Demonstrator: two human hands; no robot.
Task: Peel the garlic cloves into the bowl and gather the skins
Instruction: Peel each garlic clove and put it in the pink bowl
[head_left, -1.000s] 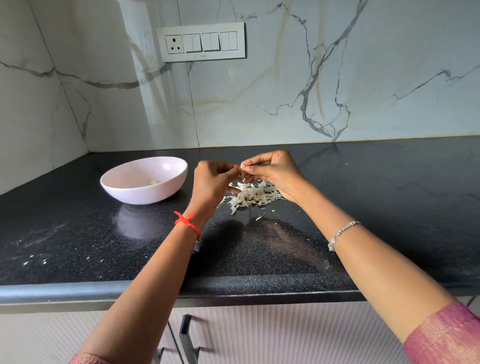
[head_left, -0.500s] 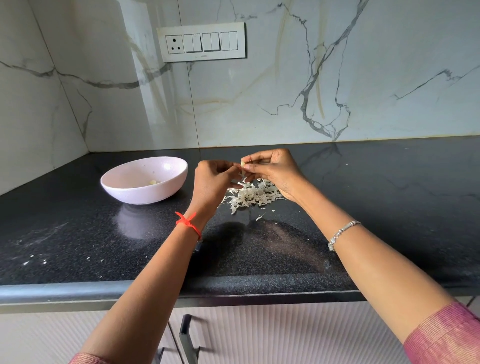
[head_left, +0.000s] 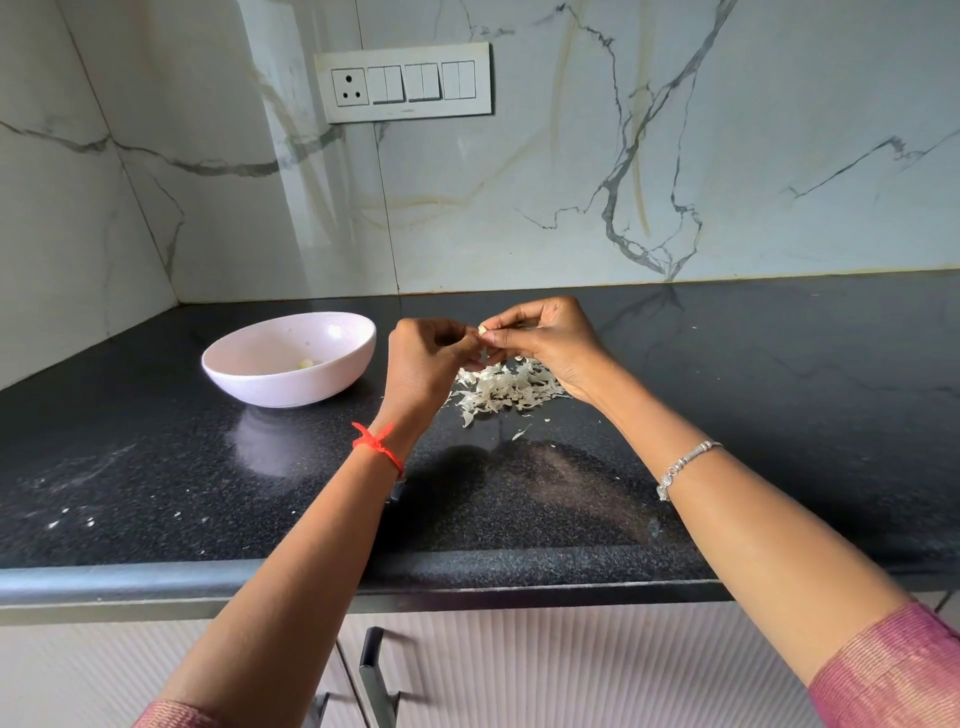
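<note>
since the earlier frames almost nothing has moved: both hands keep their position above the table (head_left: 156, 467). at left, the bowl (head_left: 291, 325) holds a peeled clove (head_left: 305, 364). the left hand (head_left: 423, 364) pinches the garlic clove (head_left: 482, 329) at its skin; the right hand (head_left: 550, 338) pinches the other side, over the skins (head_left: 506, 387). recommended: strip downward, so that fragments drop onto the pile. no legible writing is visible.

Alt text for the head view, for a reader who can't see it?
The left hand and right hand pinch a clove above a pile of skins on a black counter. A pink bowl holding peeled garlic sits to their left.
</note>
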